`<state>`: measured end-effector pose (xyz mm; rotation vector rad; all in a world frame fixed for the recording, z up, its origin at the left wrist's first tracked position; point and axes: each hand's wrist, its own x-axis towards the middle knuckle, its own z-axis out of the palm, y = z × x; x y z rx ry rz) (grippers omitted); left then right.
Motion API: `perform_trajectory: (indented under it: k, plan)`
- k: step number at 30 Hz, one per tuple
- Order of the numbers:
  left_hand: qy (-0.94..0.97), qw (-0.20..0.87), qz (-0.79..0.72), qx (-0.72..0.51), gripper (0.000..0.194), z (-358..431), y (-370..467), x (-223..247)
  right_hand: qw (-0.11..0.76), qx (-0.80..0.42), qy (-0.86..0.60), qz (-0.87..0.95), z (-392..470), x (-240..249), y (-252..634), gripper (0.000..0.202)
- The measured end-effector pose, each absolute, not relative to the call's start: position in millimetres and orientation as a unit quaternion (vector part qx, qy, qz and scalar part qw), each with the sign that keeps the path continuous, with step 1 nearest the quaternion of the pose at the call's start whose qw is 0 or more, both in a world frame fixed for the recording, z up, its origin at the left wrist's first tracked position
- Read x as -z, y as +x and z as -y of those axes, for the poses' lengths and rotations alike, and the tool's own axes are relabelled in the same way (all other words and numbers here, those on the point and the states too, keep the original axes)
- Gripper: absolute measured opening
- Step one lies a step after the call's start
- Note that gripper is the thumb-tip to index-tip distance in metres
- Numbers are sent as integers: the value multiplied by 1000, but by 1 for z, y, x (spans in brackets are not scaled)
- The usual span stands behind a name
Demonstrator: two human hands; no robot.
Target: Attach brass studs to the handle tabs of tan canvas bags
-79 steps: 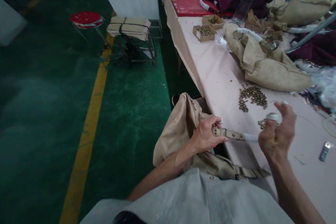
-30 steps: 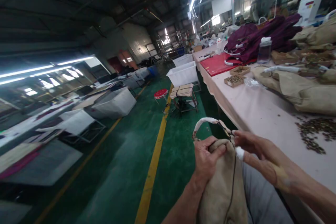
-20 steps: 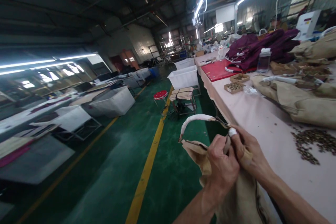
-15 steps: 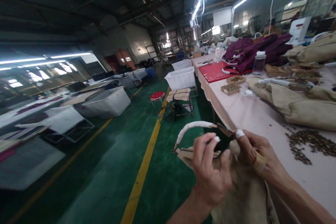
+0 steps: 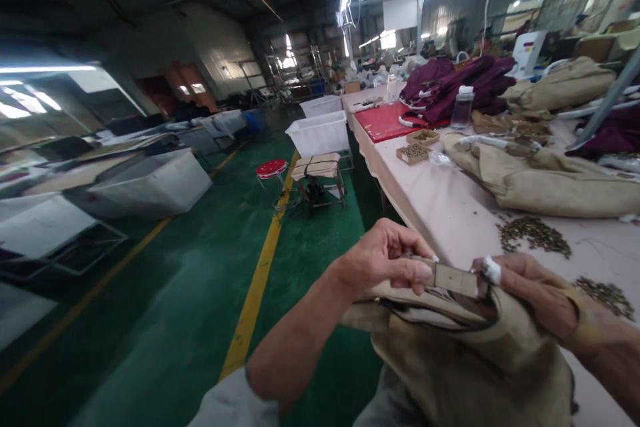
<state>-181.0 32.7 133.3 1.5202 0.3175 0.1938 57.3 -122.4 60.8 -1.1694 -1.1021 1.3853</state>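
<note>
A beige fabric bag [image 5: 480, 373] is below and between my hands, with its dark-edged mouth facing up. My left hand [image 5: 393, 257] is closed, thumb and fingers pinching a flat tan strap [image 5: 456, 279] above the bag's mouth. At the other end of that strap, my right hand [image 5: 533, 287] grips the bag's rim, its thumb wrapped in white tape. Its other fingers are partly hidden behind the bag.
The pink-covered table [image 5: 430, 213] runs along the right, bearing piles of small brass-coloured hardware [image 5: 535, 237], another beige bag [image 5: 545, 180], and purple bags [image 5: 455, 90]. A red stool [image 5: 271, 169], a padded stool [image 5: 316, 167] and white bins [image 5: 320, 135] stand on the green floor.
My left hand's fingers were apart near the bag; now they pinch the strap. The white-wrapped handle is out of sight. My view has turned right, and my hands are farther apart.
</note>
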Motion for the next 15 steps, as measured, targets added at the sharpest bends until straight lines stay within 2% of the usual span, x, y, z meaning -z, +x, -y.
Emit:
perform_trajectory:
  k: [3, 5, 10, 15]
  plan:
    - [602, 788, -125, -48, 40, -19, -156, -116, 490, -636, -441, 400, 140, -35, 57, 52]
    - [537, 831, -140, -36, 39, -9, -133, -89, 505, -632, -450, 379, 149, -11, 60, 56]
    - [466, 858, -215, -4, 33, 14, -73, -16, 464, -526, -605, 377, 173, 35, 94, 67]
    - [439, 859, -263, -8, 30, 22, -39, 12, 421, -440, -691, 390, 186, 47, 134, 64]
